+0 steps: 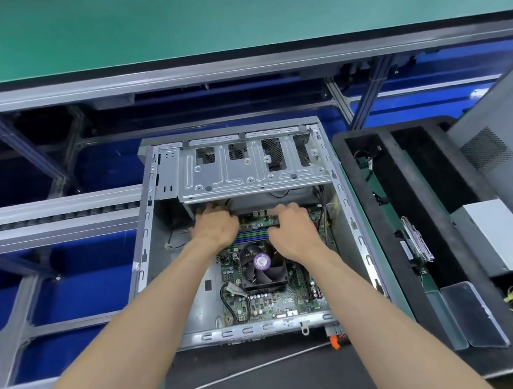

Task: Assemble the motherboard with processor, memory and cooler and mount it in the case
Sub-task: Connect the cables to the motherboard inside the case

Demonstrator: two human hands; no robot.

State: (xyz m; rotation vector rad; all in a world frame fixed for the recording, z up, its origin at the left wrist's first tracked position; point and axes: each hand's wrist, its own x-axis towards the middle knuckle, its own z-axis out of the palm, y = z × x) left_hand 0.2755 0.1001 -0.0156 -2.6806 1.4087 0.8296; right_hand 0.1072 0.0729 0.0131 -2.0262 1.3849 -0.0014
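Observation:
A grey metal case (147,253) lies open on its side. Inside it sits the green motherboard (279,302) with a black fan cooler (261,268) that has a purple sticker at its hub. A green memory stick (256,224) lies along the blue and black memory slots (251,236) beyond the cooler. My left hand (216,227) grips the stick's left end and my right hand (293,227) its right end, both with fingers curled down. The fingertips are partly hidden under the drive cage (246,167).
A long screwdriver (260,366) with an orange collar lies on the black mat in front of the case. To the right, a black foam tray (403,160) holds cables, a drive, a silver power supply (506,231) and clear plastic pieces. A grey side panel (502,136) leans at far right.

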